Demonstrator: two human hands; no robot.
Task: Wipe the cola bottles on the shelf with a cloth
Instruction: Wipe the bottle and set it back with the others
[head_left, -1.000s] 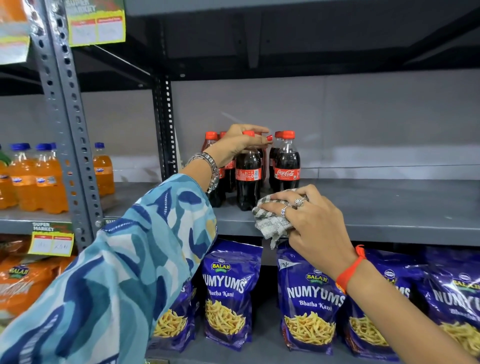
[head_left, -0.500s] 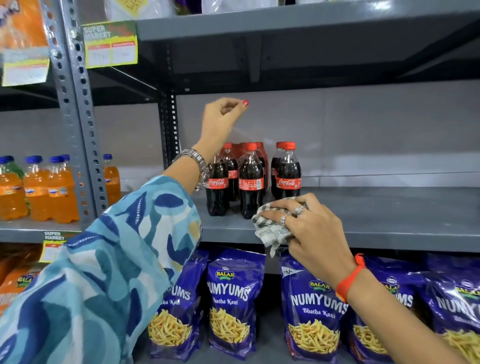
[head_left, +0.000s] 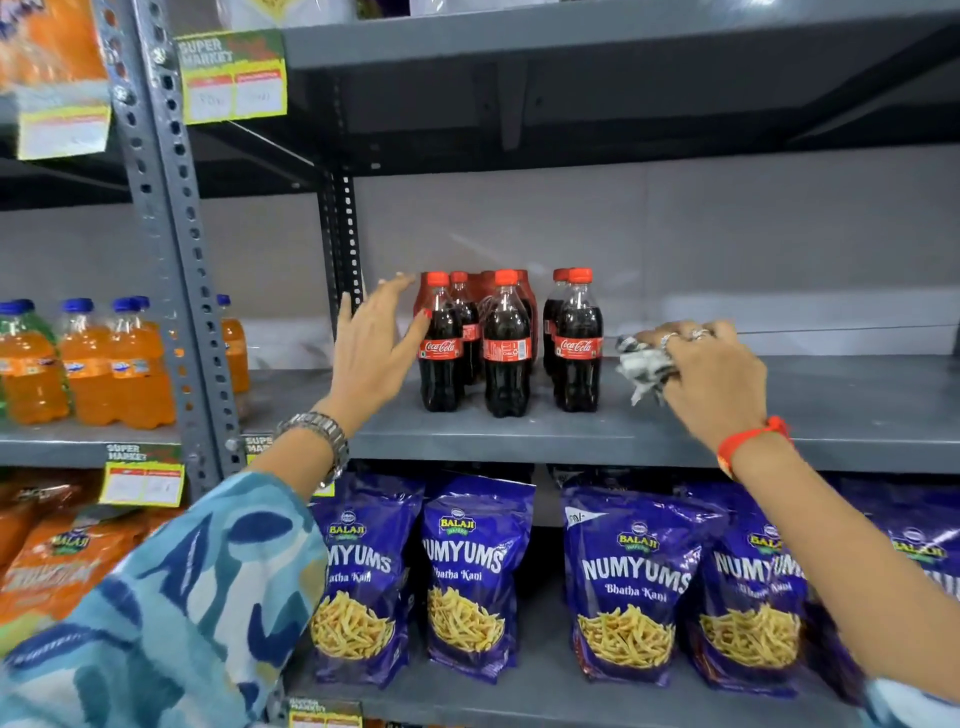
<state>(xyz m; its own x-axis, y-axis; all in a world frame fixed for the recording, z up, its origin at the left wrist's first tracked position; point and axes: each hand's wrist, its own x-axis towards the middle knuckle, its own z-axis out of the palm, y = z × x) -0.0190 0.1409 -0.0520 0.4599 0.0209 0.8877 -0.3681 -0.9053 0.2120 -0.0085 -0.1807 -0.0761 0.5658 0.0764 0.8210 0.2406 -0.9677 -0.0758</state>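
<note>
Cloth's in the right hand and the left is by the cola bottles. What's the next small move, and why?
Probably close the left hand on the leftmost cola bottle to steady it: the fingers are open beside it. The right hand holds the cloth bunched on the shelf, right of the bottles.

A supermarket: price tags (head_left: 234, 78) on stocked steel shelves (head_left: 675, 431).

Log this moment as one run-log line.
left hand: open, at leftmost cola bottle | right hand: holds cloth on shelf, right of bottles | wiping: not underway
</note>
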